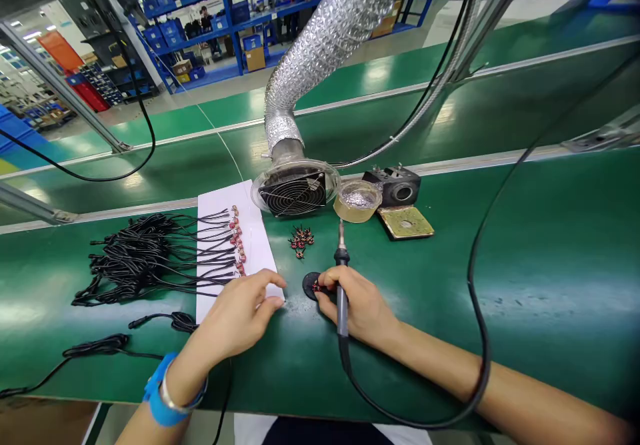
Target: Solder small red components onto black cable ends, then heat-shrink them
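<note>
My right hand [364, 304] has a soldering iron [342, 302] tucked in it, tip pointing away from me. Its thumb and forefinger reach to a small red-and-black coil [317, 286] on a round black disc [309, 288]. My left hand [245, 312] hovers by the edge of a white sheet [265, 252], thumb and forefinger apart with nothing between them. Several loose coils [301, 238] lie in a small pile beyond the disc. On the sheet, black cables [135, 248] end at a row of reddish coil pieces [237, 240].
A fume extractor fan [295, 195] on a foil duct [320, 38] stands at the back. Beside it are a tape roll [358, 200], an iron holder [400, 186] and a yellow sponge tray [405, 222]. The iron's cord [477, 285] loops over my right forearm. More cables [100, 346] lie front left.
</note>
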A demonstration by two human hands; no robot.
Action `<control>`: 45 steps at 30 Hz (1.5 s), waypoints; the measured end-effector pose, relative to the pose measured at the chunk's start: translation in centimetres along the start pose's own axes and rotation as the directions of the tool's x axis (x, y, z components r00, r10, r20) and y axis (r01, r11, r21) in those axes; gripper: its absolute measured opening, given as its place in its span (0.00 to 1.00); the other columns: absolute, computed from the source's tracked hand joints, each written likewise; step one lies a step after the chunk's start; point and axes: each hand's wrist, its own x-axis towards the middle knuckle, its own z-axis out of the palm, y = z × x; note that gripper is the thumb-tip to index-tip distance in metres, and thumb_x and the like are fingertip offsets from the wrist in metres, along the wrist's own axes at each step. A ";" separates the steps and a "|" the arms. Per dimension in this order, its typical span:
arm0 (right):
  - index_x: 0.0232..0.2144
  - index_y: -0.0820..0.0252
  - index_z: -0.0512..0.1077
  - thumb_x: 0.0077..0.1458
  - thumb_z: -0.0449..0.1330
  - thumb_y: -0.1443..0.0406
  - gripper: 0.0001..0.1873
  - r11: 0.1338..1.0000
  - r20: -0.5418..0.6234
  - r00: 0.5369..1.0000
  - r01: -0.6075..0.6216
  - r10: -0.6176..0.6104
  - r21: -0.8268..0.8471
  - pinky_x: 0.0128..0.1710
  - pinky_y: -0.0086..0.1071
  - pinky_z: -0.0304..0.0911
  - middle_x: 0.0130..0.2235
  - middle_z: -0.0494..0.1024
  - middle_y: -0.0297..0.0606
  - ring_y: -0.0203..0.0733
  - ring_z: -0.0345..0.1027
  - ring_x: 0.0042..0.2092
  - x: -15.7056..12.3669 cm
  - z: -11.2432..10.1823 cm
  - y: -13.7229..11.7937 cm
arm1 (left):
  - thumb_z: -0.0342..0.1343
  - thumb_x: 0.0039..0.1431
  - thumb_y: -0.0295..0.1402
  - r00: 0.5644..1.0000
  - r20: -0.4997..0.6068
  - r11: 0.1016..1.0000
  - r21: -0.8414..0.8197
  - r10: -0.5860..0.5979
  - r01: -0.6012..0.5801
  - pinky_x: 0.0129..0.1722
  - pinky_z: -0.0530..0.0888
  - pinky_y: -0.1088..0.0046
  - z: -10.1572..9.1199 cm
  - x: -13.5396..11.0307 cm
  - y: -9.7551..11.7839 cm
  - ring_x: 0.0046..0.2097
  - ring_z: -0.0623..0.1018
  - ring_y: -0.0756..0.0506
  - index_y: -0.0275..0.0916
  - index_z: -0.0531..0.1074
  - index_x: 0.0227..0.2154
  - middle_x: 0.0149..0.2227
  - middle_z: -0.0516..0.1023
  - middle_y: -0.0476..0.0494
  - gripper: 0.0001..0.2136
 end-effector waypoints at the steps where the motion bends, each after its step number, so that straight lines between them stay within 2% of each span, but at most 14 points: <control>1: 0.34 0.55 0.62 0.53 0.57 0.70 0.08 1.000 0.011 1.000 0.008 -0.008 0.010 0.30 0.29 0.65 0.30 0.74 0.34 0.38 0.67 0.31 -0.2 0.0 0.0 | 0.51 0.62 0.32 0.998 0.055 1.000 -0.010 0.019 -0.019 0.28 0.64 0.75 0.4 1.0 0.6 0.27 0.72 0.48 0.42 0.73 0.43 0.26 0.73 0.52 0.09; 4: 0.35 0.55 0.63 0.52 0.57 0.71 0.09 0.999 0.022 1.000 0.006 -0.007 0.035 0.30 0.30 0.65 0.30 0.74 0.34 0.39 0.67 0.31 -0.3 -0.1 0.1 | 0.51 0.61 0.29 0.987 0.153 0.999 -0.022 0.043 -0.040 0.30 0.66 0.74 1.8 3.0 1.4 0.31 0.75 0.47 0.42 0.73 0.41 0.30 0.77 0.49 0.08; 7: 0.36 0.55 0.62 0.52 0.57 0.72 0.11 0.998 0.036 0.999 -0.005 0.003 0.055 0.31 0.31 0.66 0.32 0.75 0.35 0.40 0.69 0.32 -0.2 -0.3 0.2 | 0.50 0.62 0.29 0.982 0.186 0.999 -0.024 0.027 -0.023 0.31 0.68 0.73 2.9 3.5 1.3 0.31 0.77 0.46 0.42 0.73 0.41 0.30 0.78 0.48 0.09; 12: 0.40 0.54 0.60 0.53 0.55 0.73 0.14 0.994 0.091 0.996 0.000 -0.010 0.106 0.34 0.34 0.68 0.36 0.77 0.37 0.43 0.71 0.36 0.0 -0.7 -0.1 | 0.47 0.63 0.29 0.983 0.182 1.000 -0.021 0.008 -0.004 0.35 0.72 0.72 3.8 3.0 0.8 0.34 0.79 0.45 0.42 0.73 0.44 0.33 0.80 0.47 0.11; 18: 0.41 0.56 0.60 0.54 0.52 0.75 0.13 0.989 0.095 0.995 -0.014 0.000 0.148 0.35 0.36 0.68 0.37 0.79 0.40 0.44 0.73 0.37 0.2 -0.7 -0.1 | 0.46 0.64 0.28 0.981 0.158 0.993 -0.065 0.111 -0.102 0.40 0.76 0.70 4.9 2.5 0.2 0.41 0.81 0.44 0.42 0.71 0.50 0.43 0.82 0.43 0.15; 26: 0.39 0.55 0.60 0.56 0.51 0.76 0.13 0.971 0.141 0.989 -0.076 0.044 0.228 0.36 0.35 0.69 0.37 0.78 0.38 0.41 0.73 0.38 0.0 -0.8 0.3 | 0.46 0.63 0.28 0.979 0.121 0.985 -0.075 0.161 -0.153 0.34 0.78 0.70 5.3 2.0 0.2 0.35 0.81 0.45 0.42 0.69 0.53 0.38 0.82 0.42 0.17; 36: 0.37 0.54 0.61 0.58 0.54 0.74 0.10 0.950 0.145 0.982 -0.154 0.117 0.272 0.36 0.32 0.68 0.35 0.77 0.36 0.41 0.71 0.37 0.3 -0.8 0.5 | 0.47 0.61 0.27 0.968 0.116 0.974 -0.066 0.224 -0.217 0.21 0.71 0.74 5.4 2.1 0.3 0.26 0.77 0.46 0.37 0.64 0.59 0.28 0.79 0.42 0.23; 41: 0.37 0.55 0.62 0.56 0.59 0.73 0.11 0.948 0.195 0.972 -0.182 0.133 0.261 0.33 0.29 0.65 0.32 0.74 0.33 0.39 0.67 0.35 0.7 -1.1 0.6 | 0.47 0.62 0.27 0.967 0.129 0.975 -0.061 0.222 -0.215 0.21 0.71 0.73 5.1 2.5 0.5 0.25 0.77 0.46 0.38 0.62 0.61 0.27 0.78 0.43 0.24; 45: 0.38 0.55 0.63 0.54 0.58 0.74 0.12 0.943 0.203 0.969 -0.192 0.139 0.272 0.33 0.30 0.65 0.33 0.75 0.34 0.40 0.66 0.35 0.9 -1.3 0.6 | 0.47 0.63 0.29 0.978 0.125 0.985 -0.069 0.165 -0.158 0.23 0.72 0.75 4.7 2.5 0.4 0.25 0.77 0.47 0.40 0.66 0.58 0.26 0.78 0.44 0.21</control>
